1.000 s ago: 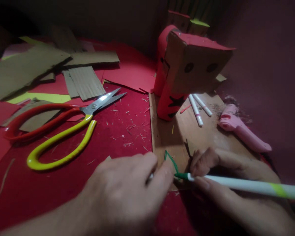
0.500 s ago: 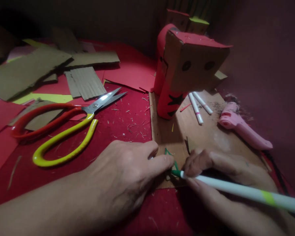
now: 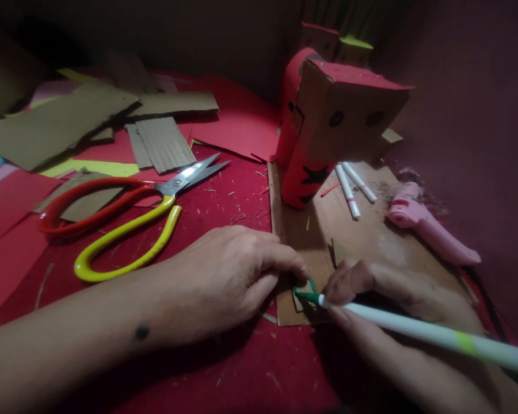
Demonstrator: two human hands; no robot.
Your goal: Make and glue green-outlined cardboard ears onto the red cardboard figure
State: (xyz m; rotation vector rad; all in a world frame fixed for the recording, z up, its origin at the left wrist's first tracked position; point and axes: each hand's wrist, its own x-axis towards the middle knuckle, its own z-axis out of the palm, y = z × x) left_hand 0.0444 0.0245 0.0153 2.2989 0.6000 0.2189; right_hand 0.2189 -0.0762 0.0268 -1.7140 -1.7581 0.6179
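Observation:
My right hand (image 3: 384, 290) grips a white marker with a green tip (image 3: 414, 332), its tip touching a small cardboard scrap (image 3: 301, 299) that carries green lines. My left hand (image 3: 228, 276) rests on the red cloth, its fingertips pinched on that scrap's left edge, pressing it down on the brown cardboard sheet (image 3: 371, 241). Both hands meet at the sheet's near left corner.
Scissors (image 3: 129, 215) with one red and one yellow handle lie left on the red cloth. A red and brown cardboard figure (image 3: 328, 126) stands at the back of the sheet, two white markers (image 3: 351, 190) beside it. A pink tool (image 3: 427, 227) lies right. Cardboard and paper offcuts (image 3: 90, 121) cover the far left.
My left hand has drawn back and turned, with more forearm showing. The marker tip and the scrap have shifted a little toward me. More green line shows on the scrap.

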